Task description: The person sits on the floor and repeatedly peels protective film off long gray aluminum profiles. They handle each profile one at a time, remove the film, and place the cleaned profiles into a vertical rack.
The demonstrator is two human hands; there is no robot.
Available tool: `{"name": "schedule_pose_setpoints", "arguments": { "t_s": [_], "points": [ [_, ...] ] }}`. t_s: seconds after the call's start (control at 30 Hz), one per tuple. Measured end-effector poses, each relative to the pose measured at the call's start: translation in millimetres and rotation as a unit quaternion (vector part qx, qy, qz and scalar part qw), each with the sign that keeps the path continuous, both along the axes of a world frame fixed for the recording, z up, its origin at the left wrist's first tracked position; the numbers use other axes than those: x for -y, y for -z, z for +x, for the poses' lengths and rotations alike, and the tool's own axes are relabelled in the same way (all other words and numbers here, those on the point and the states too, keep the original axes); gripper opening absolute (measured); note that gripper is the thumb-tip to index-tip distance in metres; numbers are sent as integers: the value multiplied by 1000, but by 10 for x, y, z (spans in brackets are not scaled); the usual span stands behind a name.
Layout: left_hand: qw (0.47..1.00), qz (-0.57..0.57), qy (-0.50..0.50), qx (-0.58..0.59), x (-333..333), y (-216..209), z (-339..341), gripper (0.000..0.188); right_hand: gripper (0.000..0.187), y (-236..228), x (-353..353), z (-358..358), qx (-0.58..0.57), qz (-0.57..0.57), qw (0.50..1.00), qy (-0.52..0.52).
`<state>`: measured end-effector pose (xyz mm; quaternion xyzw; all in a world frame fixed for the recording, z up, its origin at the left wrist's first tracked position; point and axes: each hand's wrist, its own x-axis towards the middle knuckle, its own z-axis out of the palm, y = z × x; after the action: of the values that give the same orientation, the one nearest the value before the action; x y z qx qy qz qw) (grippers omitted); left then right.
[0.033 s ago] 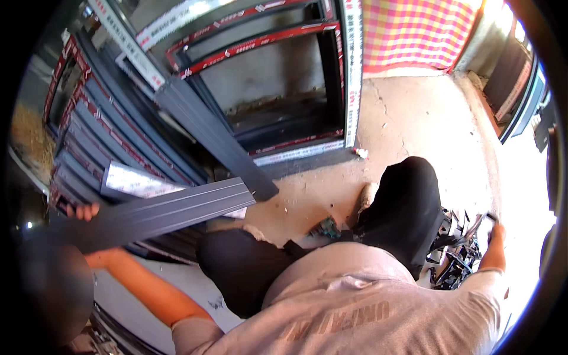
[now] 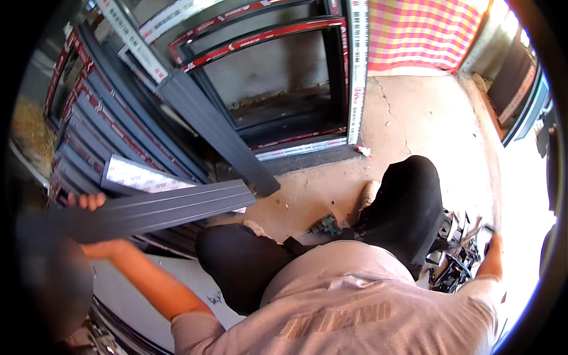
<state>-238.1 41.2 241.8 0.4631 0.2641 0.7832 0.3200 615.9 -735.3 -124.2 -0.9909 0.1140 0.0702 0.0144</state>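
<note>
My left hand is closed round a long dark grey grooved profile bar, its fingers over the far edge. The bar slants out from the left across my left knee's far side, and its left end is lost in blur. Out at the right, my right hand is closed on a small dark piece whose kind I cannot make out. Below and beside that hand lies a pile of black strip scraps and small angled parts on the floor.
A green and black power drill lies on the floor between my knees. Stacked dark frames lean at the left, with a grey plank against them. One large taped frame stands ahead. A checkered curtain hangs at the back.
My right hand has shifted slightly downward and the dark piece in it has turned a little. My left hand keeps its hold on the bar, nearly still.
</note>
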Motion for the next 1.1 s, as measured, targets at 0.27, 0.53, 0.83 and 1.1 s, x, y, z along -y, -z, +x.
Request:
{"name": "schedule_pose_setpoints", "arguments": {
  "t_s": [0.27,0.53,0.83,1.1],
  "points": [
    [984,-171,-31,-39,-828,1103,1262,38,39,264,554,-1101,13,58,992,108],
    [895,-335,181,-234,-1447,2448,1187,35,38,335,360,-1180,18,80,992,95],
    [845,-393,189,-311,-1896,2895,1179,34,36,447,133,-1221,31,106,990,85],
    [848,-392,136,-329,-1934,2904,1183,36,35,430,-73,-1343,44,111,989,90]
  ]
}}
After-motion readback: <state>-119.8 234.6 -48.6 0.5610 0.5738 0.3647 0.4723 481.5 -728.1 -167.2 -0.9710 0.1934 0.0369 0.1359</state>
